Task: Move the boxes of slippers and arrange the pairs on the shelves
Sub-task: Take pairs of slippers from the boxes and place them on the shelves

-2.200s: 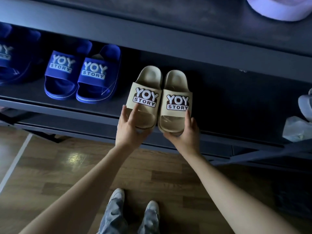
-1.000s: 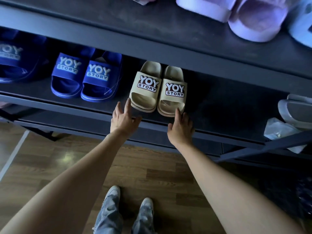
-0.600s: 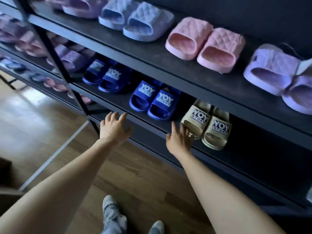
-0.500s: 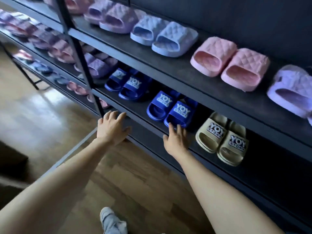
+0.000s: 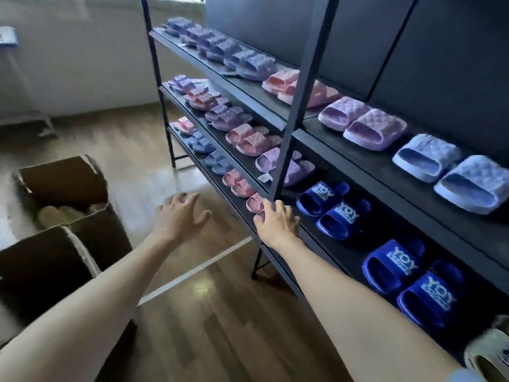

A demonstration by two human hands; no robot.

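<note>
While both arms reach forward, the left hand [image 5: 180, 213] hangs spread and empty above the floor [image 5: 192, 326] | right hand [image 5: 276, 221] rests loose-fingered on the shelf [image 5: 347, 252], gripping nothing | open box [image 5: 91, 244] of pale slippers [image 5: 59, 213] stands left | risk: right hand nudging pink slippers [image 5: 238, 184] off | blue slippers [image 5: 330, 208] read YOY STORY

The corner crops a beige slipper [image 5: 493, 343]; blur hides what fills the box [image 5: 104, 232], perhaps slippers.
</note>
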